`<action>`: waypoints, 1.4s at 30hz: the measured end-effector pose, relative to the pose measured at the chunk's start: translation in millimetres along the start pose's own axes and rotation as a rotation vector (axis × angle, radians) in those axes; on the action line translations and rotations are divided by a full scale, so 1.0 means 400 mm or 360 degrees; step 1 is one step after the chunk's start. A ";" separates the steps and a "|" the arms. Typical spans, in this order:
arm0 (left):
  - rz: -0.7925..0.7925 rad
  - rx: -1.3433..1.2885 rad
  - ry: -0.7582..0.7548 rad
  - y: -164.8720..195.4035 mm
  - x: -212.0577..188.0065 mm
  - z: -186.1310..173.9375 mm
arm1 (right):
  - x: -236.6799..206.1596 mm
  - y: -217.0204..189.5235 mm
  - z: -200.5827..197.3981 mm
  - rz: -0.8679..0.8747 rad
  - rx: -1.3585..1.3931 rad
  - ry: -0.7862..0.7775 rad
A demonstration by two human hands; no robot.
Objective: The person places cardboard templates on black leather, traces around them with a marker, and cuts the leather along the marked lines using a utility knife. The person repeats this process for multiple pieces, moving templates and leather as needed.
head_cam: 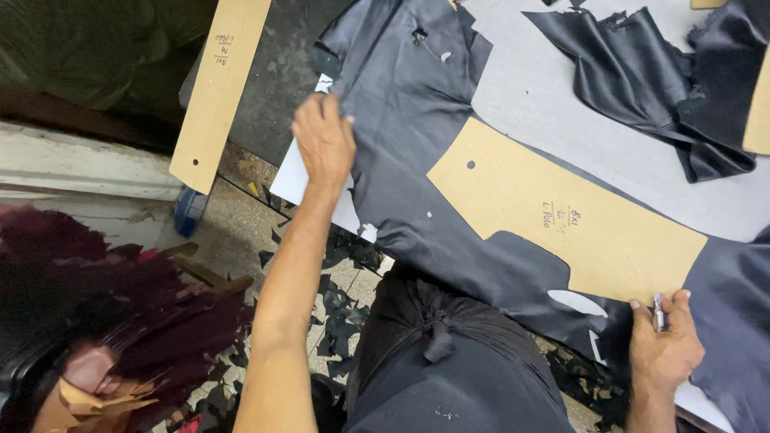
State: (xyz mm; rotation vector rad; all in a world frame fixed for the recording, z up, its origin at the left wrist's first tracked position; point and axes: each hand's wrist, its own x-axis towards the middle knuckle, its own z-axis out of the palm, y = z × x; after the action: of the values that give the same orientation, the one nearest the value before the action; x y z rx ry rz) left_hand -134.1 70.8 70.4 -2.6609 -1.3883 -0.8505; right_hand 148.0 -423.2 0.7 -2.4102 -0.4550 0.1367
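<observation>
Pressing my left hand (324, 141) flat, fingers together, on dark leather (417, 120) at the table's (561, 136) near edge; right hand (664, 345) clamps a small metal tool (657, 313) beside the cardboard pattern (561, 212). Outline partly cut.

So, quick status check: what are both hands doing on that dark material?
Left hand flat on dark leather. Right hand grips small metal tool beside cardboard pattern. Nothing between them.
</observation>
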 end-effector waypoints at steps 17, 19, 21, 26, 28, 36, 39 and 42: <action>-0.0264 0.0109 -0.0656 0.015 -0.211 0.028 | 0.001 0.052 0.023 -0.0391 -0.0202 0.0158; -0.0240 0.0084 -0.0570 0.021 -0.213 0.028 | 0.001 0.049 0.023 -0.0371 -0.0174 0.0150; -0.0243 0.0063 -0.0565 0.022 -0.212 0.028 | 0.002 0.047 0.023 -0.0321 -0.0111 0.0128; -0.0254 0.0011 -0.0523 0.009 -0.219 0.033 | 0.007 0.047 0.017 -0.0322 -0.0152 0.0106; -0.0258 -0.0032 -0.0466 0.004 -0.224 0.037 | 0.009 0.046 0.012 -0.0359 -0.0252 0.0096; -0.0017 -0.0397 -0.0200 0.049 -0.249 0.039 | -0.005 0.025 0.013 -0.0229 -0.0191 0.0096; 0.0247 -0.0657 -0.0288 0.151 -0.242 0.039 | 0.002 0.011 0.006 -0.0258 -0.0272 0.0110; 0.0281 -0.0850 -0.0359 0.258 -0.179 0.060 | 0.012 -0.007 -0.003 -0.0275 -0.0377 0.0187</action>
State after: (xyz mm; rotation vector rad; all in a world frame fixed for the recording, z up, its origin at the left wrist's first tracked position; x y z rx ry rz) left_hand -76.7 -39.0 39.1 -3.3085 -1.0455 -1.0512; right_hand 151.9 -420.1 3.6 -2.5770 -0.6535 -0.1421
